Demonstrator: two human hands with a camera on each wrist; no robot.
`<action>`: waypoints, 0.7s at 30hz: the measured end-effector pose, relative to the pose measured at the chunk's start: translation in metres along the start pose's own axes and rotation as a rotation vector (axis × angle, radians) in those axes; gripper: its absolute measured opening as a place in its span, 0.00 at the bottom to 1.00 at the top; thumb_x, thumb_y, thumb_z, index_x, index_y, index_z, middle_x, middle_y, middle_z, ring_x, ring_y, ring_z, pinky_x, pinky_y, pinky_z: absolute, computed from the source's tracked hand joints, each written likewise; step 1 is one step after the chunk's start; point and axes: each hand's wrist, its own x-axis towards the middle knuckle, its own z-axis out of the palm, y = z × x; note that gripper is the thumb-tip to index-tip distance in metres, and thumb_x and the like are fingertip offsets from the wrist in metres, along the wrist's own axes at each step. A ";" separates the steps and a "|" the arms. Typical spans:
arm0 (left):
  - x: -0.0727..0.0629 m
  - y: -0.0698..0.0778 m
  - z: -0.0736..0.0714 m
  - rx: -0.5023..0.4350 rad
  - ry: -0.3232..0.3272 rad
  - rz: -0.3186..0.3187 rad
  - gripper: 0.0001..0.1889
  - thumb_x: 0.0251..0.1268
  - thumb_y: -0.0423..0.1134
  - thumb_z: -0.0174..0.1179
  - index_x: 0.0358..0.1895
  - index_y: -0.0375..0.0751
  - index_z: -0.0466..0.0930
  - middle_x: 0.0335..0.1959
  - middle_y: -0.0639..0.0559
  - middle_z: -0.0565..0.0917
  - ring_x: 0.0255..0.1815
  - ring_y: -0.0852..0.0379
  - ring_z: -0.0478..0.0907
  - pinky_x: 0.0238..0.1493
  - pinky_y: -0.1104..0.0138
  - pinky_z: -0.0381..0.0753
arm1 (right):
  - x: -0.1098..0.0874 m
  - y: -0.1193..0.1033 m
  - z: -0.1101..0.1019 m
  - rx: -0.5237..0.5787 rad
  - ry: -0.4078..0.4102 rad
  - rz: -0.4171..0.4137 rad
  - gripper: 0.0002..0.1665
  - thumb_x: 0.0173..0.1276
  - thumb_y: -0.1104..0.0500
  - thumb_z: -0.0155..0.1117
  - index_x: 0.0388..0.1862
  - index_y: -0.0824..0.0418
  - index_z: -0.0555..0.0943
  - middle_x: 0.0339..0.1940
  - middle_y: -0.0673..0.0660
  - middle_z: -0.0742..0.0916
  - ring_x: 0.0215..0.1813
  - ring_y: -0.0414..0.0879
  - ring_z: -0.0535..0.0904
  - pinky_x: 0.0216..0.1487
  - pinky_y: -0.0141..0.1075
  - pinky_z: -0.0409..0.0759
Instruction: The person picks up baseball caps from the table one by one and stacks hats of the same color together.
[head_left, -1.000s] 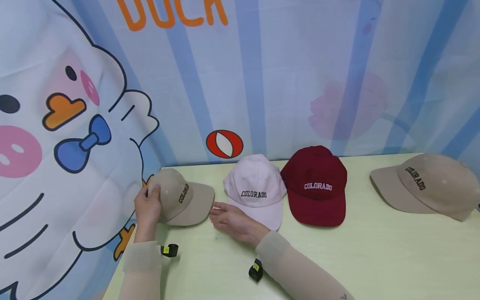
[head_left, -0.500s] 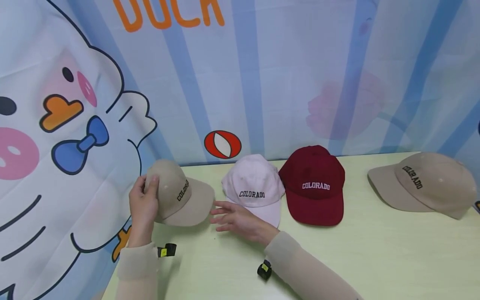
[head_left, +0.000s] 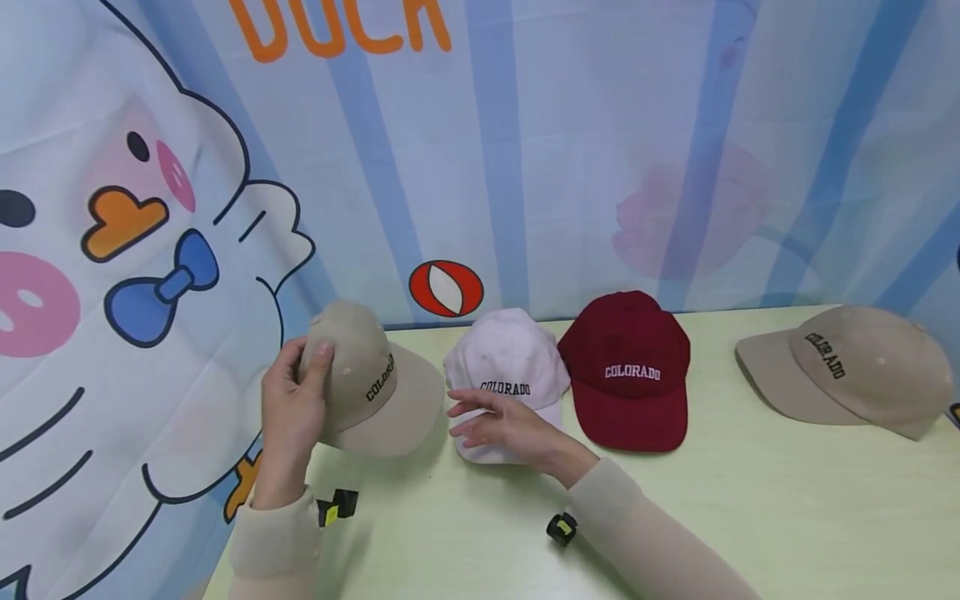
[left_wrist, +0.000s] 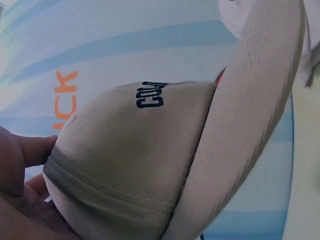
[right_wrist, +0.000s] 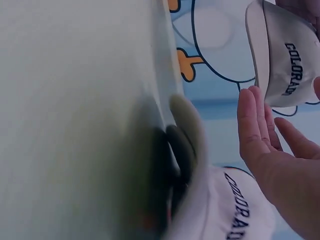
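Note:
My left hand (head_left: 294,417) grips a beige baseball cap (head_left: 352,375) by the side of its crown, with the thumb on the outside. The cap is raised above the table and its brim points right; the dark COLORADO lettering is partly turned away. In the left wrist view the crown and brim of this beige cap (left_wrist: 125,150) fill the middle. My right hand (head_left: 517,429) is open with fingers spread, in front of a pale pink cap (head_left: 510,350), hiding part of its brim. Whether it touches that cap I cannot tell. The right wrist view has the hand (right_wrist: 280,155) holding nothing.
A dark red cap (head_left: 630,367) leans against the pale cap's right side. Farther right lies another beige cap (head_left: 870,362), brim to the left. The light table (head_left: 712,517) meets a printed duck backdrop (head_left: 555,167) at the back and left.
My left hand has lifted the beige cap off the table and shifted it slightly right, tilting it. The right hand has moved right, from beside its brim to in front of the pale cap.

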 end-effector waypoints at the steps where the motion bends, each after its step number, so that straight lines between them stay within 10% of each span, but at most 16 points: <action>1: -0.002 0.003 0.000 -0.007 -0.018 0.008 0.24 0.79 0.58 0.54 0.65 0.47 0.79 0.58 0.45 0.82 0.56 0.56 0.77 0.66 0.45 0.73 | -0.003 -0.003 -0.004 -0.016 0.007 -0.014 0.35 0.74 0.65 0.57 0.79 0.66 0.65 0.70 0.72 0.76 0.63 0.54 0.83 0.60 0.39 0.84; 10: -0.016 0.023 0.015 -0.014 -0.181 0.085 0.21 0.79 0.54 0.56 0.61 0.43 0.81 0.54 0.47 0.84 0.50 0.58 0.81 0.51 0.67 0.79 | -0.028 -0.029 -0.038 -0.082 0.127 -0.085 0.31 0.78 0.59 0.58 0.76 0.64 0.70 0.71 0.65 0.78 0.71 0.62 0.76 0.63 0.41 0.81; 21: -0.033 0.032 0.043 -0.065 -0.395 0.173 0.15 0.78 0.48 0.59 0.58 0.45 0.82 0.54 0.46 0.84 0.54 0.51 0.81 0.60 0.51 0.79 | -0.047 -0.042 -0.056 -0.170 0.182 -0.124 0.31 0.79 0.54 0.60 0.78 0.58 0.70 0.77 0.61 0.75 0.79 0.58 0.68 0.76 0.54 0.68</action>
